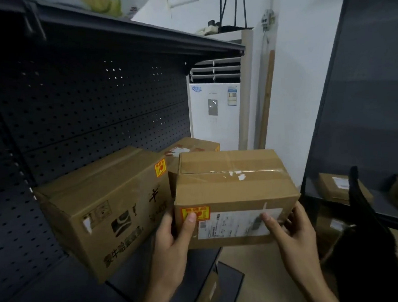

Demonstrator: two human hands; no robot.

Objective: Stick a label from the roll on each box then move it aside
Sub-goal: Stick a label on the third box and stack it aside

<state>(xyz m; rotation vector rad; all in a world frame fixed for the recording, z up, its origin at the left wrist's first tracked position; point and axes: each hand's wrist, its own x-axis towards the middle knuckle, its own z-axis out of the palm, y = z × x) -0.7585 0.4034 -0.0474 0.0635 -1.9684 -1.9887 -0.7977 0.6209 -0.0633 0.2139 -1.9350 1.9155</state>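
Observation:
I hold a taped brown cardboard box (231, 191) in both hands at the edge of the dark shelf (61, 290). A yellow-and-red label (197, 213) is stuck at its front top left corner, beside a white shipping label (231, 224). My left hand (174, 244) grips the box's left side, thumb on the yellow label. On the right side is my right hand (290, 231), thumb on the shipping label. A larger printed box (103, 209) with its own yellow label (160, 167) sits on the shelf to the left. The label roll is not in view.
A third box (193, 146) stands behind on the shelf against the perforated back panel (84, 111). A white standing air conditioner (216, 109) is beyond. More boxes (337, 186) lie on a dark rack at the right, and another box (208, 294) sits below the shelf.

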